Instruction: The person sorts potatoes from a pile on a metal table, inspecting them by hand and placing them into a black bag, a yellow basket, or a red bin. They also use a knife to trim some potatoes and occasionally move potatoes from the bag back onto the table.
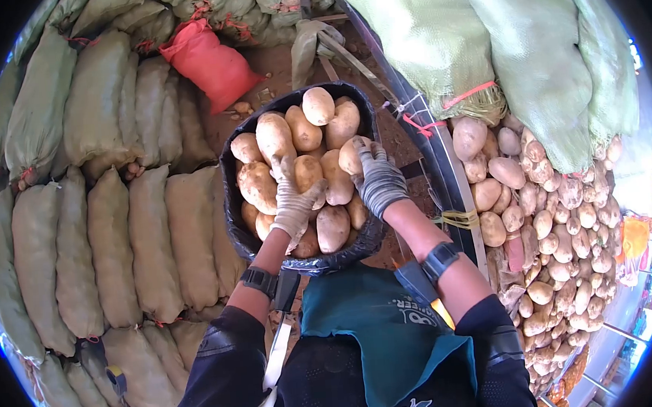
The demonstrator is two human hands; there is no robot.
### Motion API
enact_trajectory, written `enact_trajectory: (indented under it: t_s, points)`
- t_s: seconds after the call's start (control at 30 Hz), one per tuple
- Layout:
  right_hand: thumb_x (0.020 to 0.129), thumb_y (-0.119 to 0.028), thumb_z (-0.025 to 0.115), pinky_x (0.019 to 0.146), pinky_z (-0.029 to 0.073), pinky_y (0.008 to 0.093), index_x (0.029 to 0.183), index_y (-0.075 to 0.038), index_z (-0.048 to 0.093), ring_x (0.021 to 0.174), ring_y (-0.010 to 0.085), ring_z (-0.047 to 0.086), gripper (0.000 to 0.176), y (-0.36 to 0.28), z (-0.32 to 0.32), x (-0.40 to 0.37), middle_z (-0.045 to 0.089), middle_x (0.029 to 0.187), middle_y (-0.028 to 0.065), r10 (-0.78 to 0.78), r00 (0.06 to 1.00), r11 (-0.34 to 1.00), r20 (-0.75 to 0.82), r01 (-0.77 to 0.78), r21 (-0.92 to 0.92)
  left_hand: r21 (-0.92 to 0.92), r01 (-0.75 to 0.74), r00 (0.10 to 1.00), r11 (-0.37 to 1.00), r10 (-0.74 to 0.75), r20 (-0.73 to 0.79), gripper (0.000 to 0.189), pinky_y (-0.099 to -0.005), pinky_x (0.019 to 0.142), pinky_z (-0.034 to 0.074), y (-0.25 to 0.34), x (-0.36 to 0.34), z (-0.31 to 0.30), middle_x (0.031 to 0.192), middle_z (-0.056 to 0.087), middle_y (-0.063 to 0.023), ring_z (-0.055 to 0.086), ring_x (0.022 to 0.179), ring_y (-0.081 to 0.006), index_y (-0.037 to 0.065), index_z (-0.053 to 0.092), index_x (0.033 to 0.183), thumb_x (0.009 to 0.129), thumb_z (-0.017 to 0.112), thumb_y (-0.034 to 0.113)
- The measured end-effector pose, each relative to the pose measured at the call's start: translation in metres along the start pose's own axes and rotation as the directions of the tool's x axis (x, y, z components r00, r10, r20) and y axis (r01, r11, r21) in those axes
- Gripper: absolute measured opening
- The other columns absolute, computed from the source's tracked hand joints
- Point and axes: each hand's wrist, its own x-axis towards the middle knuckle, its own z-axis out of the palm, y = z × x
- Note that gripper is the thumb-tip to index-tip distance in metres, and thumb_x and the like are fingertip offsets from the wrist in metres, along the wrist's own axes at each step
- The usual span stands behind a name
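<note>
A round container lined with black plastic [230, 202] stands in front of me, heaped with large pale potatoes [274, 136]. My left hand [294, 204], in a striped grey-white work glove, lies over the near left potatoes with its fingers spread. At the right side of the heap, my gloved right hand [379, 181] has its fingers curled against a potato [351, 156]; the palm side is hidden. Dark bands circle both of my wrists.
Stacked full sacks [112, 246] fill the left side. A red sack [209, 65] lies beyond the container. To the right, a dark metal rail [444, 174] borders a large potato pile [560, 249], with green woven sacks [533, 56] above it.
</note>
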Motion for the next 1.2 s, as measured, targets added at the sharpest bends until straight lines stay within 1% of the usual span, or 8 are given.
enact_trajectory:
  t_s: [0.3, 0.53, 0.8, 0.87, 0.93, 1.0, 1.13, 1.2]
  points:
    - [0.085, -0.023, 0.064, 0.090, 0.051, 0.0467, 0.144, -0.014, 0.041, 0.119, 0.0366, 0.051, 0.064, 0.026, 0.027, 0.016, 0.042, 0.140, 0.0164, -0.008, 0.995, 0.991, -0.095, -0.004, -0.130, 0.185, -0.002, 0.965, 0.983, -0.046, 0.258, 0.112, -0.0340, 0.120, 0.002, -0.002, 0.008, -0.024, 0.155, -0.014, -0.0357, -0.015, 0.147, -0.0383, 0.005, -0.002, 0.155, 0.084, 0.072, 0.048]
    - [0.089, -0.011, 0.055, 0.091, 0.053, 0.0462, 0.145, -0.015, 0.039, 0.120, 0.0396, 0.052, 0.058, 0.037, 0.029, 0.032, 0.032, 0.149, 0.0204, -0.011, 0.997, 0.993, -0.071, 0.003, -0.117, 0.102, 0.017, 0.975, 0.995, -0.039, 0.220, 0.112, -0.0308, 0.120, 0.006, 0.005, 0.008, -0.020, 0.157, -0.010, -0.0332, -0.004, 0.149, -0.0380, 0.006, -0.001, 0.156, 0.081, 0.078, 0.033]
    - [0.082, -0.014, 0.070, 0.102, 0.047, 0.0443, 0.145, -0.020, 0.041, 0.126, 0.0387, 0.047, 0.070, 0.039, 0.024, 0.031, 0.032, 0.149, 0.0181, 0.009, 1.000, 0.996, -0.023, -0.011, -0.083, 0.067, 0.039, 0.978, 0.997, -0.052, 0.200, 0.111, -0.0334, 0.120, 0.002, 0.006, 0.005, -0.016, 0.156, -0.014, -0.0335, -0.011, 0.149, -0.0364, 0.006, -0.003, 0.156, 0.084, 0.074, 0.040]
    - [0.081, -0.015, 0.072, 0.106, 0.044, 0.0447, 0.146, -0.021, 0.040, 0.127, 0.0394, 0.047, 0.072, 0.041, 0.014, 0.024, 0.032, 0.149, 0.0187, 0.004, 1.000, 0.999, 0.001, -0.004, -0.053, 0.287, 0.057, 0.981, 0.956, -0.107, 0.161, 0.106, -0.0348, 0.120, 0.008, -0.001, 0.005, -0.015, 0.158, -0.008, -0.0316, -0.006, 0.149, -0.0367, 0.005, 0.004, 0.156, 0.085, 0.074, 0.039]
    - [0.081, -0.015, 0.072, 0.104, 0.046, 0.0453, 0.146, -0.024, 0.038, 0.128, 0.0408, 0.046, 0.074, 0.048, 0.008, 0.015, 0.032, 0.150, 0.0173, 0.005, 0.997, 0.999, 0.076, -0.008, 0.041, 0.145, -0.011, 0.991, 0.989, -0.009, 0.132, 0.094, -0.0385, 0.119, 0.018, 0.004, -0.003, -0.028, 0.159, 0.006, -0.0304, 0.010, 0.149, -0.0388, 0.004, 0.019, 0.154, 0.085, 0.073, 0.037]
    - [0.080, -0.015, 0.073, 0.107, 0.042, 0.0431, 0.146, -0.020, 0.039, 0.129, 0.0415, 0.046, 0.074, 0.071, 0.027, 0.006, 0.034, 0.149, 0.0199, -0.005, 0.999, 0.968, 0.052, -0.008, 0.252, 0.375, -0.309, 0.917, 0.874, 0.379, -0.126, 0.086, -0.0479, 0.115, 0.027, 0.010, -0.008, -0.048, 0.156, 0.019, -0.0294, 0.030, 0.140, -0.0454, 0.007, 0.025, 0.152, 0.086, 0.070, 0.039]
    - [0.080, -0.014, 0.075, 0.101, 0.047, 0.0405, 0.143, -0.011, 0.043, 0.119, 0.0392, 0.055, 0.070, 0.085, 0.043, -0.049, 0.042, 0.140, 0.0230, -0.022, 0.996, 0.914, -0.082, 0.054, 0.403, 0.543, -0.034, 0.916, 0.839, 0.244, -0.320, 0.077, -0.0470, 0.112, 0.030, -0.021, 0.000, -0.079, 0.153, 0.027, -0.0272, 0.036, 0.137, -0.0431, 0.008, 0.035, 0.147, 0.085, 0.069, 0.039]
    - [0.081, -0.016, 0.076, 0.095, 0.051, 0.0377, 0.139, -0.008, 0.048, 0.116, 0.0344, 0.058, 0.065, 0.089, 0.048, -0.079, 0.051, 0.131, 0.0214, 0.062, 0.981, 0.754, 0.183, -0.166, 0.636, 0.295, 0.050, 0.906, 0.954, 0.081, -0.415, 0.075, -0.0443, 0.115, 0.027, -0.050, 0.009, -0.079, 0.155, 0.024, -0.0252, 0.033, 0.139, -0.0392, 0.007, 0.036, 0.146, 0.087, 0.067, 0.042]
